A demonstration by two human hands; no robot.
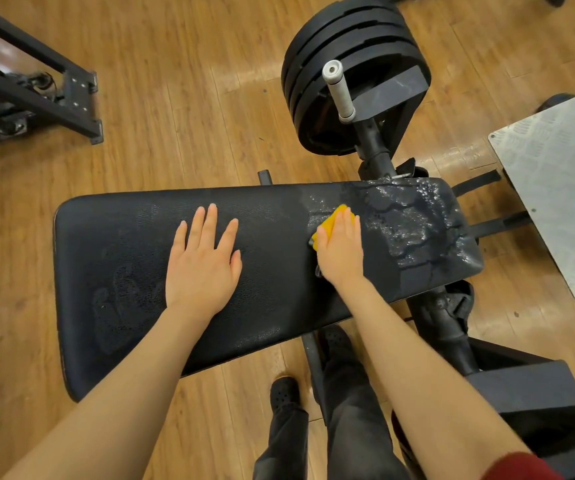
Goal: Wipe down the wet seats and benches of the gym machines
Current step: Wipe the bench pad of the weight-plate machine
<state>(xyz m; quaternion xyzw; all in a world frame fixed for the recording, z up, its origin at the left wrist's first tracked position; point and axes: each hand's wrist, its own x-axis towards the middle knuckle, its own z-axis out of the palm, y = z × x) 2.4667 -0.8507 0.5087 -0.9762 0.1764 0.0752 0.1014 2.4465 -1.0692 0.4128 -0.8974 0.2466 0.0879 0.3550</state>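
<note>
A long black padded bench (113, 244) lies across the middle of the view. Its right end (417, 230) is cracked and covered in shiny water droplets. My left hand (204, 261) rests flat on the bench's middle, fingers straight and spread. My right hand (341, 247) presses a yellow cloth (331, 225) onto the pad at the edge of the wet patch, fingers straight over it. Most of the cloth is hidden under that hand.
Black weight plates (355, 39) on a post with a grey grip (338, 91) stand behind the bench's right end. A metal tread plate (563, 188) is at the right. Another black machine frame (30, 95) is at the far left. My legs and shoes (284, 393) stand below on wooden floor.
</note>
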